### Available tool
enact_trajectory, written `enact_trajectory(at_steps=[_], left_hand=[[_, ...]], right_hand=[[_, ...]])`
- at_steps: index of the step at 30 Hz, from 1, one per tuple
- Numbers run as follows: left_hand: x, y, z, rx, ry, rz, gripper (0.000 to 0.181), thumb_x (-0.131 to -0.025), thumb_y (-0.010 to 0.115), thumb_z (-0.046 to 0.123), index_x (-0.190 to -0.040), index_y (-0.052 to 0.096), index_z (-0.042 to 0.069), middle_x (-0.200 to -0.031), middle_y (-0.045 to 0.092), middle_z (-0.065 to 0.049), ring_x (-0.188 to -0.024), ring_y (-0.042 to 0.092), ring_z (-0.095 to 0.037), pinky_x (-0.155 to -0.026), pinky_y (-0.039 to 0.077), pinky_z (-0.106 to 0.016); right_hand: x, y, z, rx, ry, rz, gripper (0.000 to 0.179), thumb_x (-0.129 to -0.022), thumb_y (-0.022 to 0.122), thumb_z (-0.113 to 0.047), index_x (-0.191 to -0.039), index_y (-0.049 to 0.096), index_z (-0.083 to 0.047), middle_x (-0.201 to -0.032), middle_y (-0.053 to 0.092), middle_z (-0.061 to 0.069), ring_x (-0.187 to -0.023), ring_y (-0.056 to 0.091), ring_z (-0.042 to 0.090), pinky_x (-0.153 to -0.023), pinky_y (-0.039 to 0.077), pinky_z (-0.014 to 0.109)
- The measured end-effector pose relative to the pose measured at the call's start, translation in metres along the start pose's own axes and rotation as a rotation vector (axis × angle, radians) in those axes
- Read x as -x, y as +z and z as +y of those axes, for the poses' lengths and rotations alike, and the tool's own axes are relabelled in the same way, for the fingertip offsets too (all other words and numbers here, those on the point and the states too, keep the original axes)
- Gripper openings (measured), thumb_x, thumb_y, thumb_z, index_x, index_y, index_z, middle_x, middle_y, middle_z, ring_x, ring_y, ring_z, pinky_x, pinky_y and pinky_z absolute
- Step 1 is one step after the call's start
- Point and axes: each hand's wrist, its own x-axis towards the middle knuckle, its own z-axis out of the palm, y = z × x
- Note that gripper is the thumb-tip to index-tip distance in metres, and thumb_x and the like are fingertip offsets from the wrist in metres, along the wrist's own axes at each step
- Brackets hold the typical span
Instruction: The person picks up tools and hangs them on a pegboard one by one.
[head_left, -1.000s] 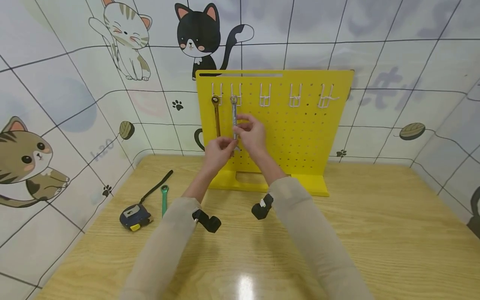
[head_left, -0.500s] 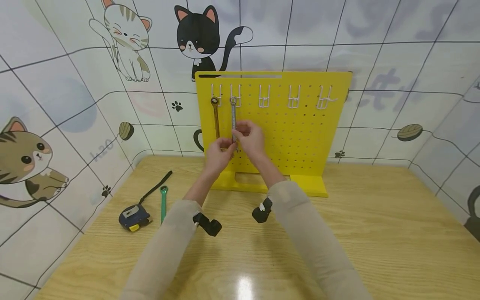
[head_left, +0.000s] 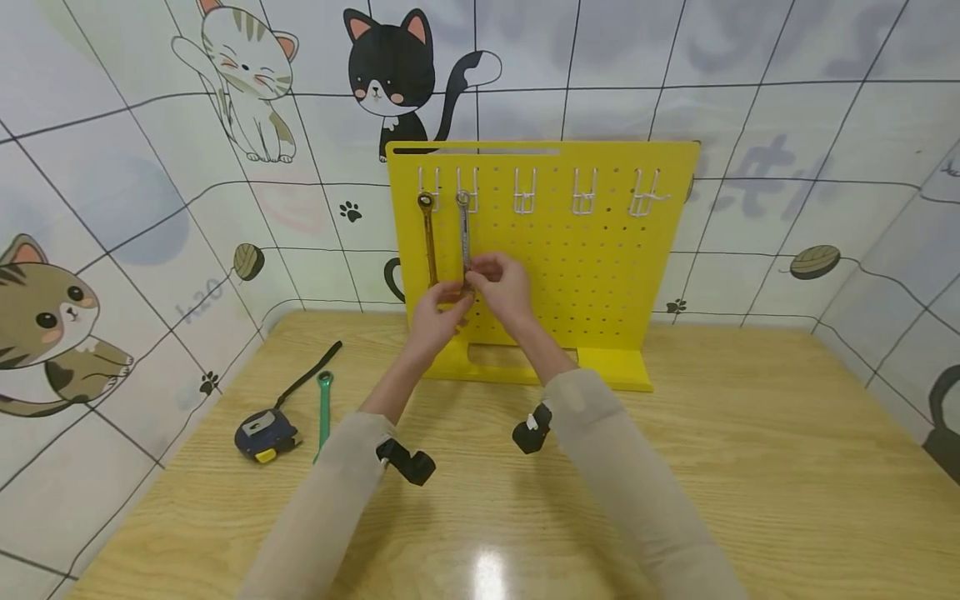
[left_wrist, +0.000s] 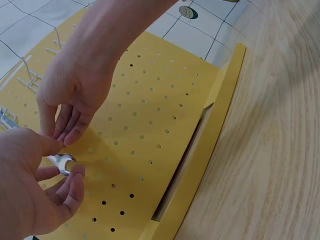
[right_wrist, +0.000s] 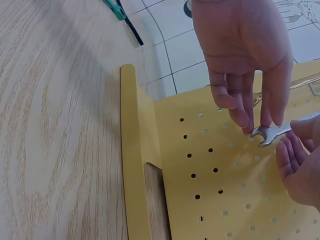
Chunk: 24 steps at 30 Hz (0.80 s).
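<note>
- silver wrench (head_left: 464, 225), one: slim bright metal, closed ring above, open-ended forked head below; hangs nearly upright from the second hook (head_left: 476, 193) from the left of the yellow pegboard (head_left: 585, 275), at the back edge of the worktop (head_left: 750, 450).
- left hand (head_left: 435, 318): thumb and curled fingers pinching the forked lower end.
- right hand (head_left: 506, 290): thumb and fingers pinching the shank just above.
- gold-brown wrench (head_left: 429, 237): hanging just left of the silver one.
- tape measure (head_left: 264, 435), dark blue, and green wrench (head_left: 324, 408): side by side towards the worktop's left edge.
- changed since one second ago: right hand lower on the shank; left thumb and forefinger wider apart; ring unmoved on its hook.
</note>
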Motion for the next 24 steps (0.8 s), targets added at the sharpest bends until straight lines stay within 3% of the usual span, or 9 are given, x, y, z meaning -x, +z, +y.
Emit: enact_trajectory(at_steps=[7, 14, 17, 24], left_hand=[[0.004, -0.006, -0.007, -0.015, 0.002, -0.032, 0.049, -0.102, 0.061, 0.017, -0.147, 0.047, 0.003, -0.131, 0.058, -0.02, -0.104, 0.065, -0.046, -0.071, 0.053, -0.029], [0.011, -0.012, -0.006, -0.018, 0.029, -0.065, 0.052, -0.103, 0.06, 0.021, -0.149, 0.045, 0.002, -0.133, 0.058, -0.019, -0.11, 0.062, -0.045, -0.088, 0.054, -0.048], [0.016, -0.014, -0.006, -0.032, 0.046, -0.072, 0.052, -0.103, 0.061, 0.022, -0.147, 0.046, 0.001, -0.132, 0.059, -0.019, -0.109, 0.063, -0.041, -0.084, 0.055, -0.042], [0.032, -0.022, -0.004, -0.058, 0.065, -0.104, 0.045, -0.102, 0.06, 0.015, -0.143, 0.05, -0.002, -0.13, 0.059, -0.022, -0.107, 0.063, -0.038, -0.086, 0.055, -0.045]], right_hand=[[0.005, -0.003, 0.001, 0.003, 0.013, -0.022, 0.024, -0.097, 0.068, -0.007, -0.119, 0.066, 0.003, -0.116, 0.068, 0.016, -0.108, 0.063, 0.027, -0.088, 0.053, 0.036], [0.01, -0.009, 0.005, -0.014, 0.013, -0.053, 0.028, -0.098, 0.068, -0.01, -0.124, 0.064, 0.002, -0.118, 0.066, 0.015, -0.108, 0.063, 0.027, -0.089, 0.054, 0.037], [0.014, -0.013, 0.006, -0.018, 0.009, -0.078, 0.031, -0.098, 0.067, -0.01, -0.126, 0.062, 0.002, -0.12, 0.065, 0.015, -0.109, 0.062, 0.027, -0.09, 0.054, 0.039], [0.022, -0.018, 0.006, -0.028, 0.014, -0.125, 0.035, -0.099, 0.067, -0.014, -0.129, 0.06, 0.002, -0.122, 0.065, 0.015, -0.108, 0.063, 0.028, -0.089, 0.054, 0.041]])
